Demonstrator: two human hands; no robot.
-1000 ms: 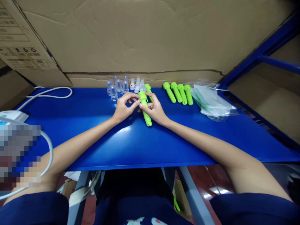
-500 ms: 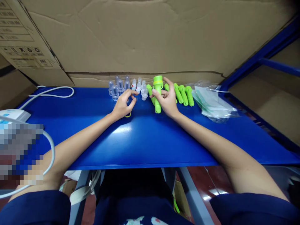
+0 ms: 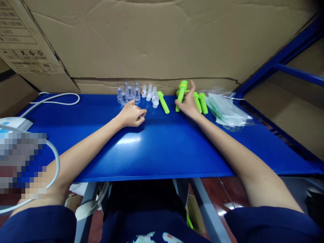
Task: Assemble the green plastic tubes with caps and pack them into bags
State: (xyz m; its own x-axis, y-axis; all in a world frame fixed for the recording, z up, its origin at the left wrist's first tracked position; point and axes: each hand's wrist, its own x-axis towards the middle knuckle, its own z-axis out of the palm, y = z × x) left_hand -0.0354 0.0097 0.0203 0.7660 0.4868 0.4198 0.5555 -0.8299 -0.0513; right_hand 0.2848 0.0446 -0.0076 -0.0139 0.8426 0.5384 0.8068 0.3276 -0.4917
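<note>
My right hand (image 3: 188,104) holds a green plastic handle piece (image 3: 181,91) tilted upright at the back of the blue table (image 3: 162,141), right next to a row of similar green pieces (image 3: 201,101). My left hand (image 3: 131,115) rests on the table with its fingers curled down over the spot where a small yellow ring lay; what is under them is hidden. Just behind that hand stand several clear plastic caps (image 3: 129,92) and small white caps (image 3: 150,92). A single green piece (image 3: 163,102) lies between my two hands.
Clear plastic bags (image 3: 227,108) are piled at the back right. A white cable (image 3: 58,99) loops at the back left, beside a white device (image 3: 12,125). Cardboard boxes (image 3: 152,40) wall off the back, and a blue frame rail (image 3: 283,57) runs along the right.
My right hand carried the green piece from the table's middle to the row at the back right. My left hand let go of it and came down on the table over the yellow ring.
</note>
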